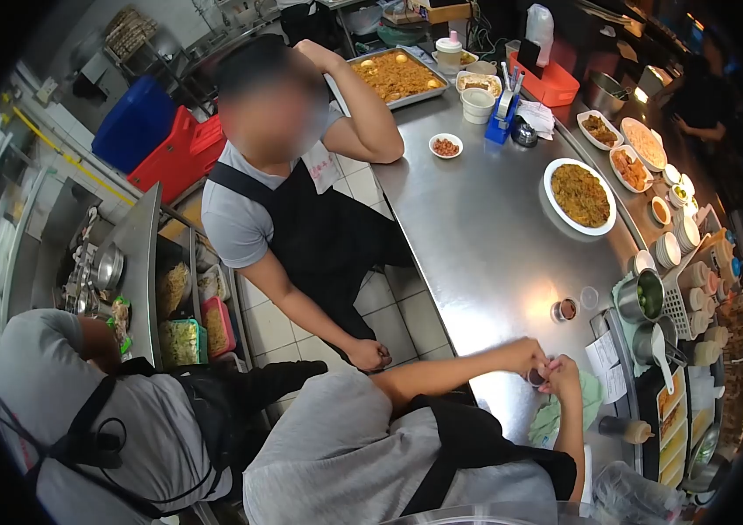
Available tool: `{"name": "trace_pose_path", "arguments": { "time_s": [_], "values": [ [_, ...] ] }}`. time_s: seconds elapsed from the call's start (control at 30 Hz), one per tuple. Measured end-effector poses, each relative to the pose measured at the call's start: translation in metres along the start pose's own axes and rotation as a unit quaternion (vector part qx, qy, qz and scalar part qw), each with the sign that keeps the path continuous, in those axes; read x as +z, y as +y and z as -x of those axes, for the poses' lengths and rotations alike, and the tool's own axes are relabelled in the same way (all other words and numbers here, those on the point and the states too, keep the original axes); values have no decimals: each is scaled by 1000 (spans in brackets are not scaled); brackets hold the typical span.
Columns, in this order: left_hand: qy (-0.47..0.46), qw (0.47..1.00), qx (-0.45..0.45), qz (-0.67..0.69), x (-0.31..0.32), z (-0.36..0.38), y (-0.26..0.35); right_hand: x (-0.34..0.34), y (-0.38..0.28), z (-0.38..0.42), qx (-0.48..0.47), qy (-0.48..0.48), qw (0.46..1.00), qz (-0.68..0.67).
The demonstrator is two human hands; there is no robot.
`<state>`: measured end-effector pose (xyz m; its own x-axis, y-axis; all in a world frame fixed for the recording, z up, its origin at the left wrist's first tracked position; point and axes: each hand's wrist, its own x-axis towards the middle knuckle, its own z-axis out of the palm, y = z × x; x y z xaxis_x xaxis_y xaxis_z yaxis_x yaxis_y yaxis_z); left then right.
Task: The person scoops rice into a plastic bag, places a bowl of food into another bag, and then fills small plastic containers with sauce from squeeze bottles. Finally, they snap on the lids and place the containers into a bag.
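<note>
My left hand [523, 357] reaches over the front edge of the steel table [467, 254], its fingers closed round a small clear cup [535, 377] with dark contents. On the cup's other side, my right hand [562, 376] has its fingers pressed together at the rim. The hands nearly touch and partly hide the cup. Beyond them stands another small cup [565, 310] of reddish-brown contents, beside a clear round lid [589, 298]. A green cloth [574, 407] lies under and beside my right hand.
A person in a black apron [310, 206] leans on the table at the left; another person [118, 420] bends at lower left. A white oval dish of food [580, 197], a food tray [396, 77], a pot [642, 295] and a sauce bottle [626, 430] stand around.
</note>
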<state>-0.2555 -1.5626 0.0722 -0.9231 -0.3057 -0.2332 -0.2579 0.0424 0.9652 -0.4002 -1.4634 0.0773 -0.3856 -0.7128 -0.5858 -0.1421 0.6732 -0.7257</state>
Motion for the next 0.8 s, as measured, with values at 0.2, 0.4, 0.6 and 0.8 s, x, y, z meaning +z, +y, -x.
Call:
{"name": "trace_pose_path", "arguments": {
  "time_s": [0.2,0.4,0.6,0.8],
  "values": [
    [27,989,-59,134,-3,-10,-1,7,-3,11,-16,22,1000,-11],
    [-93,974,-21,207,-5,-17,-27,10,1,16,-55,66,995,-45],
    [-45,992,-9,118,5,-5,-5,15,-6,29,-58,120,990,-39],
    [155,963,36,-216,-17,-3,14,10,10,21,-193,181,964,35]
  ]
}}
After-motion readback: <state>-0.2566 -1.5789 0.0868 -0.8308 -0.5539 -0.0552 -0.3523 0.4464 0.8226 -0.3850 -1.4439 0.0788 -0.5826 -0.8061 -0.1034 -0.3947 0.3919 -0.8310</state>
